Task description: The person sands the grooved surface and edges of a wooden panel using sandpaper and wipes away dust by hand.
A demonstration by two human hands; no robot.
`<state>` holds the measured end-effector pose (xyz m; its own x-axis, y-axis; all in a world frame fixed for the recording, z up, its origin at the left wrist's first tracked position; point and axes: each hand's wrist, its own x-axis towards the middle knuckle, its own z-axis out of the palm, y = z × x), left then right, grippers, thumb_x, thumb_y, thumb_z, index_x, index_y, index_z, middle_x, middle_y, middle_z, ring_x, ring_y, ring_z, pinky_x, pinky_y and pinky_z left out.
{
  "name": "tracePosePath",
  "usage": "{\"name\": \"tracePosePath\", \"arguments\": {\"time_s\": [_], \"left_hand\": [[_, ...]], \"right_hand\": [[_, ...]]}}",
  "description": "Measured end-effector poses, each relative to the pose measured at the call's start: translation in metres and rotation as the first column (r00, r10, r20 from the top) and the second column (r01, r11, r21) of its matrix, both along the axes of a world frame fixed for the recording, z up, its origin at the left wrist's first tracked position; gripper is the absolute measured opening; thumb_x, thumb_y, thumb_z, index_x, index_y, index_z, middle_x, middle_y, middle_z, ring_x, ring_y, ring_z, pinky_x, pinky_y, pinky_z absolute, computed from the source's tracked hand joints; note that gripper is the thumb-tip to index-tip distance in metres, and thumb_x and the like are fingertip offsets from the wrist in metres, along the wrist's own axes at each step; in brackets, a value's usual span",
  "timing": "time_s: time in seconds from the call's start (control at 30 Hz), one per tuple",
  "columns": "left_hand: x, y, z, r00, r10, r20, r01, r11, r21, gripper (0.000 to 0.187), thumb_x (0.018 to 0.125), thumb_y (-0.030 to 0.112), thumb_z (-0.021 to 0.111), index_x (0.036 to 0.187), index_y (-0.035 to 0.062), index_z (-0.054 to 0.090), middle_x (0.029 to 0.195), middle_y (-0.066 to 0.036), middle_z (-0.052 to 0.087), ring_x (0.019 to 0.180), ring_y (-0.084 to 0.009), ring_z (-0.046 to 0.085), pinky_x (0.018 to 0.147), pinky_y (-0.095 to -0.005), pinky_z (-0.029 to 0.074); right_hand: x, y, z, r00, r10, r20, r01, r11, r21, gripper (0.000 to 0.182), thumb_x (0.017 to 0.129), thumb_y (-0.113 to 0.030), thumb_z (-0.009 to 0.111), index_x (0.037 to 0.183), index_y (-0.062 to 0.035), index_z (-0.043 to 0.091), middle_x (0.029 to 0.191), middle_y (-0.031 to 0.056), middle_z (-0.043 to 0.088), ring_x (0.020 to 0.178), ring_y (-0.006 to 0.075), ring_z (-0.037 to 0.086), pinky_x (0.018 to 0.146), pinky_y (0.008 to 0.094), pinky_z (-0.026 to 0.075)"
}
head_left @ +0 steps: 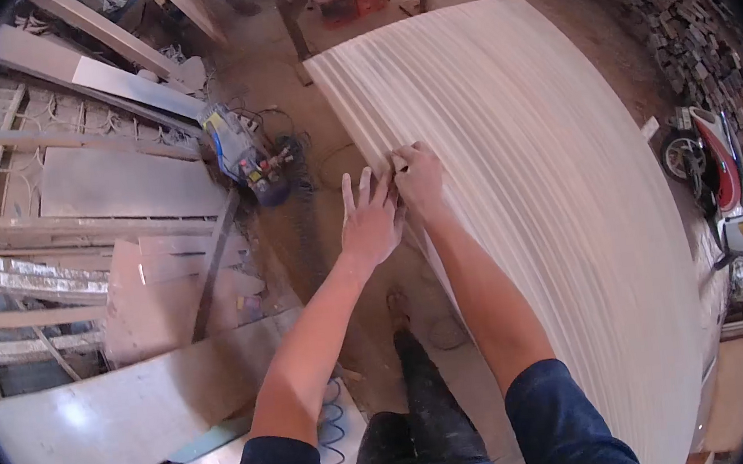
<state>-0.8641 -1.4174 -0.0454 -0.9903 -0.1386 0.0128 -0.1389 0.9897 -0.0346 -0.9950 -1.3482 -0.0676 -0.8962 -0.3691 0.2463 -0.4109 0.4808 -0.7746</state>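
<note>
A large wooden panel (530,188) with pale and brown streaks along its grain spreads out to my right. My right hand (420,180) rests at the panel's left edge, its fingers curled and pressed together; whatever they hold, if anything, is hidden. Close beside it, my left hand (372,221) lies against the same edge with its fingers stretched out and spread. The fingertips of the two hands nearly meet.
An air compressor (245,150) stands on the floor ahead to the left. Boards (126,183) and racks line the left side. A coiled hose (331,435) hangs near my left side. A motorbike (722,163) and a stack of wood pieces (686,36) are at the right.
</note>
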Motion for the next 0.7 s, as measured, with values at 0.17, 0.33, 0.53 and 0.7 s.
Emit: {"name": "tracePosePath", "arguments": {"time_s": [0.17,0.33,0.53,0.7], "left_hand": [[-0.059,-0.078,-0.021,0.975,0.054,-0.217,-0.028,0.992,0.12,0.055,0.096,0.033,0.057,0.142,0.0034,0.054,0.15,-0.013,0.047,0.15,-0.0403,0.026,0.123,-0.0657,0.005],[-0.11,-0.146,-0.021,0.97,0.114,-0.214,-0.074,0.98,0.184,0.055,0.095,0.031,0.06,0.144,0.0063,0.052,0.15,-0.015,0.047,0.149,-0.0421,0.025,0.122,-0.0672,0.007],[-0.148,-0.206,-0.019,0.955,0.144,-0.261,-0.102,0.98,0.168,0.057,0.094,0.028,0.061,0.147,0.0088,0.05,0.154,-0.012,0.044,0.149,-0.0409,0.027,0.121,-0.0669,0.009],[-0.189,-0.238,-0.034,0.894,0.334,-0.299,-0.268,0.933,0.241,0.05,0.099,0.023,0.052,0.147,0.0083,0.05,0.156,-0.01,0.043,0.147,-0.0388,0.032,0.122,-0.0638,0.013]], "right_hand": [[-0.072,-0.107,0.002,0.999,0.04,-0.014,-0.039,0.995,0.087,0.021,0.09,-0.019,0.064,0.1,-0.0095,0.079,0.108,0.0206,0.066,0.102,0.0415,0.062,0.094,0.0516,0.047],[-0.15,-0.217,-0.009,0.999,0.037,-0.002,-0.037,0.997,0.072,0.02,0.089,-0.02,0.065,0.099,-0.0095,0.079,0.113,0.0224,0.065,0.106,0.0413,0.063,0.094,0.0517,0.048],[-0.195,-0.28,0.008,0.992,0.091,-0.085,-0.082,0.992,0.097,0.022,0.087,-0.019,0.066,0.102,-0.0087,0.079,0.101,0.0211,0.068,0.095,0.0416,0.067,0.086,0.05,0.052],[-0.148,-0.202,-0.014,0.968,0.112,-0.223,-0.086,0.989,0.122,0.02,0.091,-0.02,0.065,0.103,-0.0103,0.076,0.099,0.0186,0.067,0.092,0.0373,0.066,0.084,0.0505,0.051]]}}
